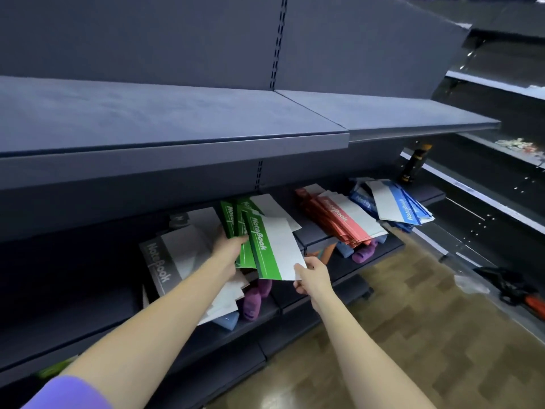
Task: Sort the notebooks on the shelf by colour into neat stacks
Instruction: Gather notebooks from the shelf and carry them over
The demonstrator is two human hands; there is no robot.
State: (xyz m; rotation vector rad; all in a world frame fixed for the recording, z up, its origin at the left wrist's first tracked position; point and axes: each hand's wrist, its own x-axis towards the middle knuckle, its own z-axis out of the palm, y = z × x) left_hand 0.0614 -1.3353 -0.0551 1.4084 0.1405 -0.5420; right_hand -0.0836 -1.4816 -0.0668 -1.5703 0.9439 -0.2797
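Dark steel shelf, middle tier: green notebook pinched at its near corner by right hand, left hand gripping the green stack; next, likely squaring it between grey notebooks and red stack.

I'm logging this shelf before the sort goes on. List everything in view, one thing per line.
green notebooks: several, green and white, fanned at shelf centre, held by both hands
grey notebooks: a few, grey and white, left of the green ones
red notebooks: a loose stack, red and white, right of the green ones
blue notebooks: a loose stack, blue and white, far right of the shelf
purple items: a few, purple, on the tier below; kind unclear
dark bottle: one, black with orange, behind the blue stack
shelf: dark grey, upper tier bare
left hand: grip on green notebooks
right hand: pinches the front green notebook's corner
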